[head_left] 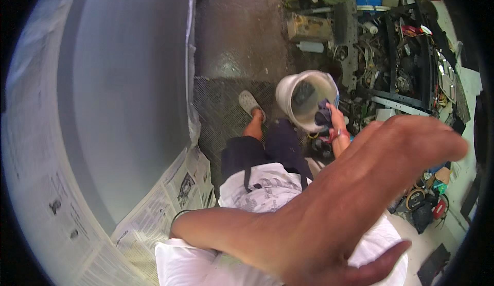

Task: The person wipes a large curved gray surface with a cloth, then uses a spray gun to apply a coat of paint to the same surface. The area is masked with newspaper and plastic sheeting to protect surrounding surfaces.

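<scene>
My left hand point(355, 198) stretches across my front, large and close to the camera. Its thumb stands apart and its fingers are extended, with nothing seen in them. Farther off, my right hand point(337, 124), with a red band at the wrist, grips a dark, bunched cloth point(323, 114). That cloth is at the right rim of a white bucket point(294, 82). The bucket's mouth faces up toward me, and a dark patch shows inside it, too unclear to name. My left forearm and hand hide part of my right arm.
A large grey panel point(131, 90) edged with newspaper point(190, 178) stands at my left. Dark textured matting point(216, 106) lies underfoot. On the right are a black metal frame point(427, 75), tangled parts and a worn box point(310, 28); a roll of tape point(415, 199) lies lower right.
</scene>
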A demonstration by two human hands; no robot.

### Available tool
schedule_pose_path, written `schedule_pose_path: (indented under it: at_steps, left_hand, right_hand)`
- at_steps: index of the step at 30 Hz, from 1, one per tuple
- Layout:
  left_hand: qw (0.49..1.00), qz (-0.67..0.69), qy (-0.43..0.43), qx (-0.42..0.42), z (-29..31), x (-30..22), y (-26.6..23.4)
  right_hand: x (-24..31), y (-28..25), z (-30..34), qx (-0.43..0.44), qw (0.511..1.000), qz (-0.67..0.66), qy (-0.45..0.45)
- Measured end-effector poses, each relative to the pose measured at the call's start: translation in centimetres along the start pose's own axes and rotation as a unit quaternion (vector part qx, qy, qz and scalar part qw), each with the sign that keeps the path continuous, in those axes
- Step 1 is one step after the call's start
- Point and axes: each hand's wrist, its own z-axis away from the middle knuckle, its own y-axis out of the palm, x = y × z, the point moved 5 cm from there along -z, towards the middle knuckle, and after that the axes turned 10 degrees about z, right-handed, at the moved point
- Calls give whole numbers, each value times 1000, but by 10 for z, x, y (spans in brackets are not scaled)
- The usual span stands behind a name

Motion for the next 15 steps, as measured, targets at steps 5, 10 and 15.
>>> schedule_pose_path:
  at_steps: [5, 10, 15]
  left_hand:
    - [993, -66, -56, -76, -42, 2, -64]
    - [915, -203, -153, -313, -54, 13, -174]
    - [759, -228, -225, -567, 68, 94, -303]
  right_hand:
    - [44, 24, -93, -12, 999, 12, 47]
    - [29, -19, -211, -72, 978, 182, -68]
    - [45, 29, -273, -71, 963, 258, 10]
